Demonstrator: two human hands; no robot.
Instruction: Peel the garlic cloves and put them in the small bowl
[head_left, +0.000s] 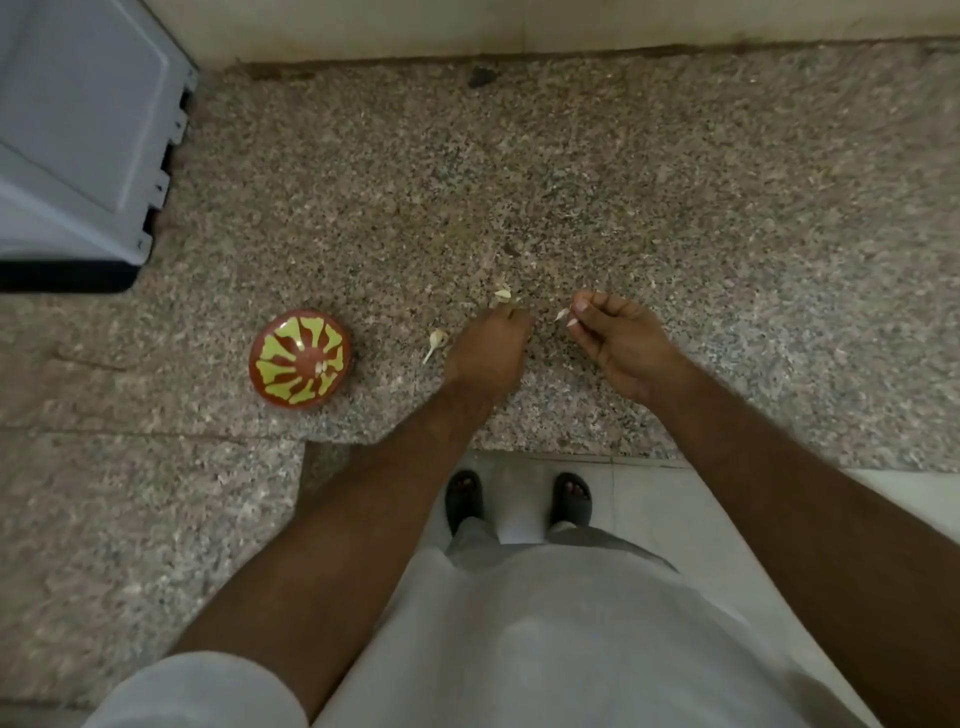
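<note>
Garlic cloves (321, 367) in small bowl (300, 359)

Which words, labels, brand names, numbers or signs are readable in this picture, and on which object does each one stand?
None: no readable text in this view.
The small bowl carries only a yellow painted pattern on red, no letters.
The grey appliance at the counter's far left shows no label or brand on the side in view.
</note>
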